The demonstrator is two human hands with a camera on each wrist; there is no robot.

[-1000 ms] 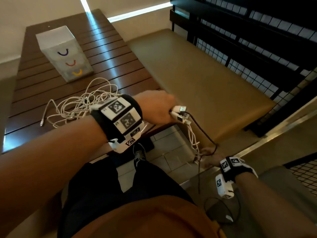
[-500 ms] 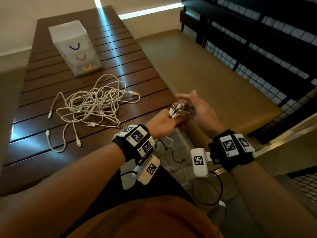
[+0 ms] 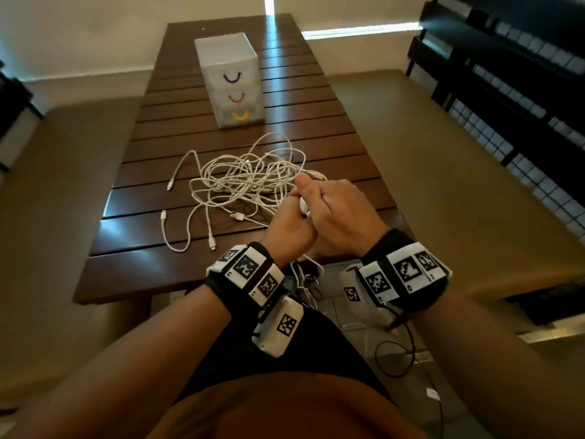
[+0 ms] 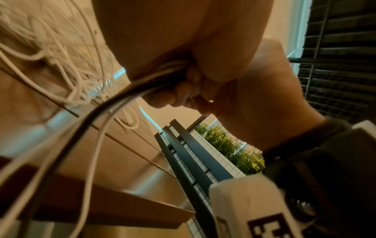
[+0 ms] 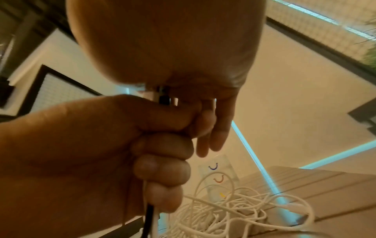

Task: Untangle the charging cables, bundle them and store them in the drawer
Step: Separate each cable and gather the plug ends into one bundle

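A bundle of white and black charging cables (image 4: pixel 114 103) runs up into my left hand (image 3: pixel 286 228), which grips it in a fist just above the table's near edge. White connector ends (image 3: pixel 304 206) poke out between both hands. My right hand (image 3: pixel 335 210) is cupped over the left with its thumb up, and its fingers (image 4: pixel 183 91) curl round the cable ends. The bundle's tails (image 5: pixel 150 214) hang below the left fist (image 5: pixel 162 153). A loose tangle of white cables (image 3: pixel 247 182) lies on the slatted wooden table (image 3: pixel 133 264). Behind it stands a white three-drawer unit (image 3: pixel 232 80), all drawers closed.
Tan padded benches (image 3: pixel 443 172) flank the table on both sides. A black metal grille (image 3: pixel 522 90) runs along the right. Dark cords (image 3: pixel 395 359) trail over the tiled floor under my wrists. Loose cable plugs (image 3: pixel 212 247) lie near the table's front left.
My right hand has risen from low beside the bench and closed over the left hand. Both hands have shifted over the table's edge, and the view has turned to face the table.
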